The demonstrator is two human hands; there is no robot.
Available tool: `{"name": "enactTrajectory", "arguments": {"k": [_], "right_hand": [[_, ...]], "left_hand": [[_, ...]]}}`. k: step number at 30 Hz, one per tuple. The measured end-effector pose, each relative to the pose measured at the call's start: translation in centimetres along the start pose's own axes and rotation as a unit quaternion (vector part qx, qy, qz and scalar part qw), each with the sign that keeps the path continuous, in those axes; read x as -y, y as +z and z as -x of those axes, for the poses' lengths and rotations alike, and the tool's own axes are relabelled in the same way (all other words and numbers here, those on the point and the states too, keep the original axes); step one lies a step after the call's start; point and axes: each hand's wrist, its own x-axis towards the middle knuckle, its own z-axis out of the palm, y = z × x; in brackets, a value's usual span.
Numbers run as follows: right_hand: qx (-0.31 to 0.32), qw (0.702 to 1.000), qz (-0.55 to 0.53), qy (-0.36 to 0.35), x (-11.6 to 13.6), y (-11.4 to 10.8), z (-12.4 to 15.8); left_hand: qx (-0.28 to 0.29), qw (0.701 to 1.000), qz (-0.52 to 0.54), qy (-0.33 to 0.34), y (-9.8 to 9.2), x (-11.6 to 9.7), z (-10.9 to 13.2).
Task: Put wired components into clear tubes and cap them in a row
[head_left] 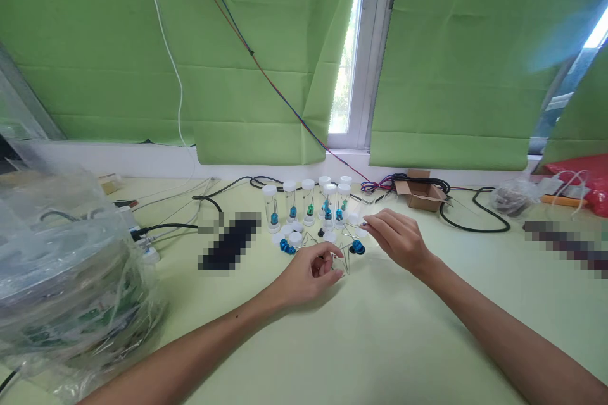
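My left hand is low over the table, its fingers curled and the index fingertip and thumb apart. Bent thin metal wires are right at those fingertips; whether they touch is unclear. My right hand pinches something small, mostly hidden by the fingertips, beside a blue-and-black piece. Behind the hands stand several clear tubes with white caps, each with a small blue or green piece inside. Loose blue pieces and white round caps lie left of centre.
A plastic-wrapped bulky stack fills the left side. Black cables and an open cardboard box lie at the back right. A clear bag and a red bag sit farther right. Green blinds hang behind.
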Motion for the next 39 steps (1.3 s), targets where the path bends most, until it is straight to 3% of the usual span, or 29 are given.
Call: {"name": "enactTrajectory", "arguments": {"k": [6, 9, 19, 28, 34, 39], "right_hand": [[-0.020, 1.000, 0.011, 0.008, -0.9, -0.6, 0.1], [-0.022, 0.999, 0.026, -0.001, -1.1, -0.8, -0.1], [-0.050, 0.997, 0.065, -0.014, -1.9, -1.9, -0.4], [-0.053, 0.995, 0.079, -0.011, -2.5, -1.9, 0.0], [-0.059, 0.994, 0.082, -0.036, -1.8, -2.1, -0.6], [-0.066, 0.993, 0.086, -0.040, -1.6, -2.3, -1.0]], "left_hand": [[-0.047, 0.985, -0.150, 0.073, 0.3, 0.2, 0.2], [-0.038, 0.966, -0.225, 0.123, 0.4, 0.2, 0.3], [-0.016, 0.878, -0.418, 0.232, -0.4, 1.0, -0.8], [-0.104, 0.945, -0.290, 0.111, 0.2, -0.3, -4.7], [-0.140, 0.961, -0.225, 0.076, 2.4, -0.4, -8.5], [-0.161, 0.962, -0.210, 0.065, 3.8, -1.0, -10.2]]}}
